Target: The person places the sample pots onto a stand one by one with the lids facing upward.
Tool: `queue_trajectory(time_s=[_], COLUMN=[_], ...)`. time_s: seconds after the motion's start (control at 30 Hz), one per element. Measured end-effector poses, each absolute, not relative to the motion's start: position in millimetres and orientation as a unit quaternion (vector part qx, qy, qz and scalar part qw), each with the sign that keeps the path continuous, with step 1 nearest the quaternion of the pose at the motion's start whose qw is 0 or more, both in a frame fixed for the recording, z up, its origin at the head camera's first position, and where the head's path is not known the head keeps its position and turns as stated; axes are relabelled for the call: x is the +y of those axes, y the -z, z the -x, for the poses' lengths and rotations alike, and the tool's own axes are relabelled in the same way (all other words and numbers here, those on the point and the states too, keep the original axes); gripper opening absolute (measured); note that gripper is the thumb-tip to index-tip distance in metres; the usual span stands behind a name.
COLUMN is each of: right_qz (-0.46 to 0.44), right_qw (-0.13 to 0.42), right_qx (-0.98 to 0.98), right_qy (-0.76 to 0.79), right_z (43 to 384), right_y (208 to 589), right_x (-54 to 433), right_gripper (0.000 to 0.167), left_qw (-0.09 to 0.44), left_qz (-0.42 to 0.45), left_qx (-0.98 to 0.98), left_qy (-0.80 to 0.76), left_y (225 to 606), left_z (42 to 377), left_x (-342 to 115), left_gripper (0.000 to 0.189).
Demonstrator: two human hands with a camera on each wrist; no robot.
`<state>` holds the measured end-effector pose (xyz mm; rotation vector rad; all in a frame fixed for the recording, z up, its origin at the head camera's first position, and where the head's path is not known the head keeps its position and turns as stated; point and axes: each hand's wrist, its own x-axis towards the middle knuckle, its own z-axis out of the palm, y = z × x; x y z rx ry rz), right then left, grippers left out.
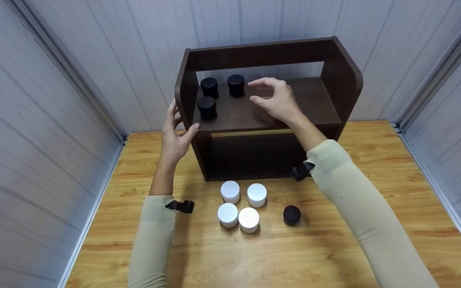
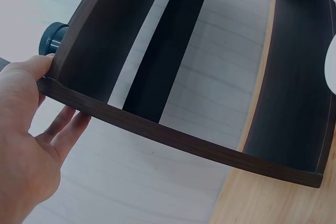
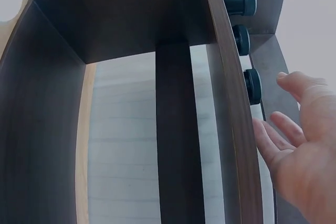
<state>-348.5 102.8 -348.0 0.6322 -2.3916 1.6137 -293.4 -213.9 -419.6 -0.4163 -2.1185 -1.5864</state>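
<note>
Dark brown wooden two-tier rack (image 1: 344,80): upright on a yellow-brown wood-grain worktop (image 1: 294,260); landmark for every place below.
Three black lidded cylindrical jars, apparently plastic: upright on the rack's upper shelf (image 1: 310,96), toward its left end; back-left jar (image 1: 209,87), back-right jar (image 1: 236,85), and front jar (image 1: 207,108) ahead of the back-left one.
Left hand (image 1: 174,140): clasping the rack's left panel, with thumb at the front edge and fingers on the outer face; probably steadying.
Right hand (image 1: 276,100): above the rack's upper shelf, just right of the back-right jar; thumb and fingers curved well apart, nothing between.
Fourth black jar (image 1: 291,215): alone on the worktop, in front of the rack, toward its right side.
Four smooth white cylindrical jars (image 1: 230,192): clustered two by two, in front of the rack's middle.
Upper-shelf filling: seemingly the step in hand, with one black jar left below; cannot tell whether placing or straightening.
Next reach: likely calling for a grasp round the fourth black jar, then a lift over the rack's shelf edge, beside the front jar.
</note>
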Motion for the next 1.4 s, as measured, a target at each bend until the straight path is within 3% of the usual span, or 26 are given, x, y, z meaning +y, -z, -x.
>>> queue_trajectory(time_s=[0.87,1.4], right_qz=[-0.311,-0.358], right_qw=[0.138,0.141], right_qx=[-0.779,-0.797], right_qy=[-0.527,-0.465], right_z=[275,235], right_y=[361,387], right_x=[149,180], right_gripper=[0.036,0.042], left_qw=[0.243,0.225], left_qz=[0.159,0.14], left_qx=[-0.758,-0.768], left_qy=[0.584,0.583], left_y=[424,422], left_z=[289,286], left_x=[-215,-215], left_gripper=[0.085,0.085])
